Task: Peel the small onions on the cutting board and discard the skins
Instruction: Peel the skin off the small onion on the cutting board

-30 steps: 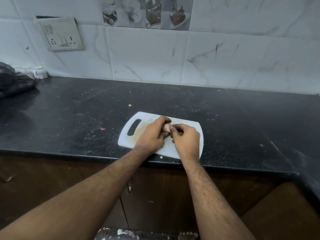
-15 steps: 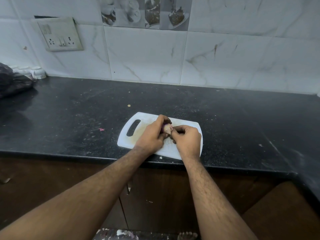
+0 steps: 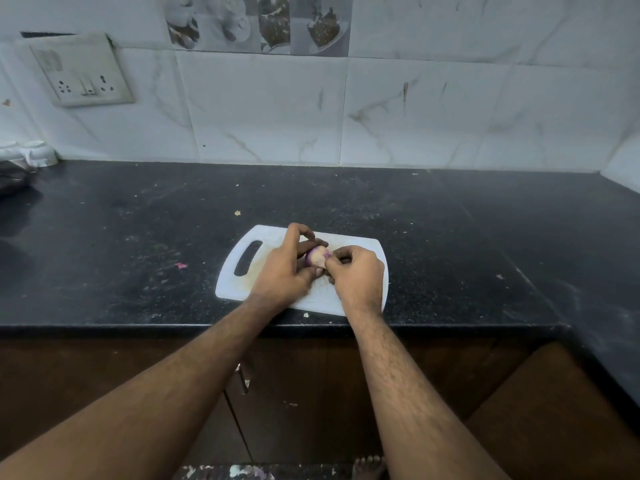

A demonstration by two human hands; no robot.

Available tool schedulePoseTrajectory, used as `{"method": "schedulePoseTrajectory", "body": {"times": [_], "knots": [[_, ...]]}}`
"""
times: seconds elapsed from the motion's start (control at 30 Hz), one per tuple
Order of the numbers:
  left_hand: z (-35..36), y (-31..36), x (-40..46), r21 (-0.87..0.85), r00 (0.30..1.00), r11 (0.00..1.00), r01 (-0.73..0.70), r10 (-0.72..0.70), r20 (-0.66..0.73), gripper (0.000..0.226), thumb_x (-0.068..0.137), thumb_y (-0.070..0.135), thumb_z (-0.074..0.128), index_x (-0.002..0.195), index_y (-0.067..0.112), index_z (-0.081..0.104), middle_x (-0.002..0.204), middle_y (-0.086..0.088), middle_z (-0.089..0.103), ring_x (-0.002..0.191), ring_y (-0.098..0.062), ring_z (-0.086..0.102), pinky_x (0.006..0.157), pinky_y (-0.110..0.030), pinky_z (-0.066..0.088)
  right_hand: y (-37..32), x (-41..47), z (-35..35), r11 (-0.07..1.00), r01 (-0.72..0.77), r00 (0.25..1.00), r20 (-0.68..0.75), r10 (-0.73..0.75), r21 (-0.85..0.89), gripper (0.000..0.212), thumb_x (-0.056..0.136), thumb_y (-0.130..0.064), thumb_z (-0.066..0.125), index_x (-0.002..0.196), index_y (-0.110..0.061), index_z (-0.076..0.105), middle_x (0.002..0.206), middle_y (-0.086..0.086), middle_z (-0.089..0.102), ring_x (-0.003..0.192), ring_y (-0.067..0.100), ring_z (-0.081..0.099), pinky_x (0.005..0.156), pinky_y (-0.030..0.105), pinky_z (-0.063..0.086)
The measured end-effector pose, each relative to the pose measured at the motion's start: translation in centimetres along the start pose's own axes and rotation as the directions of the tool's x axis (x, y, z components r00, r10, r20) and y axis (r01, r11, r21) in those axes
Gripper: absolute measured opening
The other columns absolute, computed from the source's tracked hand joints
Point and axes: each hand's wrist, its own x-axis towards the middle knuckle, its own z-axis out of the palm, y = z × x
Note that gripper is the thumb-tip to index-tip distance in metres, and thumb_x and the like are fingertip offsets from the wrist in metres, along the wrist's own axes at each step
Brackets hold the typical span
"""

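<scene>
A small onion [image 3: 318, 258], purple and pale, is held above the white cutting board [image 3: 242, 268] on the black counter [image 3: 450, 237]. It is gripped by the curled fingers of the left hand [image 3: 287, 271], while its right side is pinched by the right hand [image 3: 356, 275].

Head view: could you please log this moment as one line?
step: peeling | left hand: holds onion | right hand: pinches onion skin | place: over cutting board | skins discarded: not seen
</scene>
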Motion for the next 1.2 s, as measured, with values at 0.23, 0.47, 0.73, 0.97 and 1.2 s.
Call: {"method": "schedulePoseTrajectory", "body": {"times": [0.23,0.47,0.73,0.97,1.2], "knots": [[0.0,0.8,-0.5,0.119,0.999,0.992,0.043,-0.043,-0.003,0.071,0.087,0.039,0.058,0.151,0.011,0.045,0.133,-0.001,0.056,0.122,-0.012,0.055,0.102,-0.029,0.049,0.0,-0.3,-0.3,0.998,0.043,0.998,0.043,-0.045,0.047,0.014,0.090,-0.023,0.075,0.100,-0.013,0.075,0.079,-0.006,0.075,0.071,0.009,0.073,0.071,0.037,0.064],[-0.4,1.1,-0.4,0.234,0.998,0.971,0.047,-0.053,0.019,0.046,0.080,0.041,0.060,0.124,0.024,0.064,0.117,0.009,0.067,0.112,-0.013,0.060,0.102,-0.045,0.047,0.0,-0.1,-0.7,0.992,0.010,0.996,0.084,-0.020,0.122,0.007,0.093,-0.017,0.071,0.096,-0.012,0.074,0.080,-0.002,0.076,0.071,0.010,0.075,0.071,0.032,0.064],[-0.5,0.7,-0.4,0.116,0.999,0.993,0.033,-0.035,0.013,0.038,0.096,0.032,0.068,0.133,0.020,0.063,0.119,0.009,0.070,0.105,-0.003,0.064,0.088,-0.013,0.047,0.4,0.2,-1.0,0.969,-0.077,0.988,-0.111,0.106,0.237,0.011,0.099,-0.006,0.062,0.105,-0.010,0.070,0.088,-0.001,0.075,0.077,0.007,0.076,0.079,0.033,0.064],[-0.3,0.6,-0.3,0.093,1.000,0.995,0.017,-0.019,0.019,0.043,0.100,0.024,0.064,0.141,0.016,0.055,0.129,0.002,0.068,0.113,-0.010,0.064,0.101,-0.025,0.050,-0.5,-0.7,-0.2,0.983,0.182,0.983,-0.031,-0.183,-0.035,0.034,0.096,-0.003,0.052,0.120,-0.015,0.072,0.128,-0.005,0.064,0.111,0.010,0.062,0.097,0.019,0.048],[0.1,0.2,-0.1,0.124,0.993,0.987,0.103,-0.109,0.042,0.052,0.099,0.037,0.064,0.143,0.018,0.044,0.144,-0.001,0.059,0.131,-0.018,0.056,0.110,-0.039,0.043,0.4,-0.2,-0.3,0.982,0.186,0.981,0.060,-0.187,0.018,0.017,0.097,-0.021,0.066,0.112,-0.019,0.074,0.102,-0.010,0.075,0.092,0.002,0.068,0.084,0.017,0.054]]}}
